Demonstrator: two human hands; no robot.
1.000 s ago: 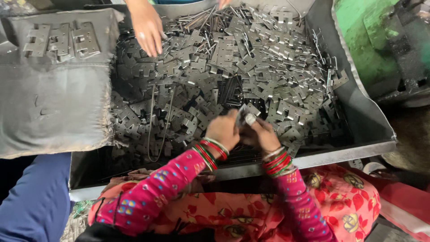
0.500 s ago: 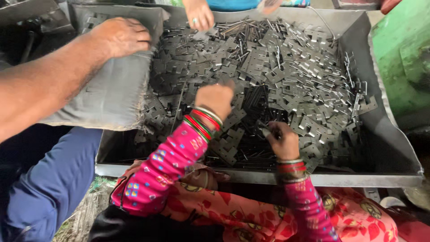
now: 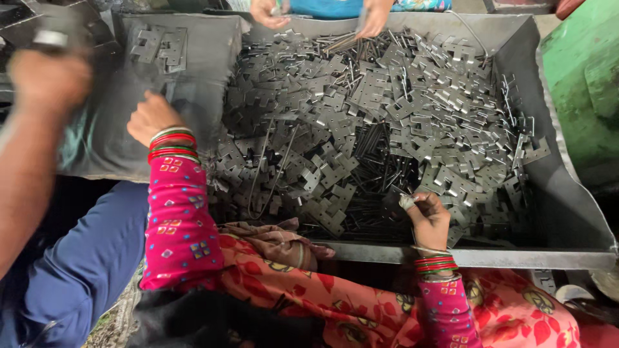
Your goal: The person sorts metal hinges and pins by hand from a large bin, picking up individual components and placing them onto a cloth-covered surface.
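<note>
A big grey metal tray [image 3: 567, 212] holds a heap of flat stamped metal plates [image 3: 387, 116] and thin rods. My right hand [image 3: 427, 216], with bangles at the wrist, is near the tray's front edge and pinches a small metal piece [image 3: 406, 202] between its fingertips. My left hand [image 3: 153, 117] reaches out to the left and rests on a grey cloth sack [image 3: 193, 71] lying over the tray's left end; I cannot see anything held in it. Both my sleeves are pink and patterned.
A few metal plates [image 3: 161, 45] lie on top of the sack. Another person's arm [image 3: 32, 129] and blue trouser leg [image 3: 77, 264] are at the left. A second person's hands [image 3: 271, 13] work at the tray's far edge. A green machine [image 3: 583, 84] stands at the right.
My left hand has swung from the middle of the heap out to the sack at the left. My right hand stays near the front edge with the small piece. The other person's arm has moved left.
</note>
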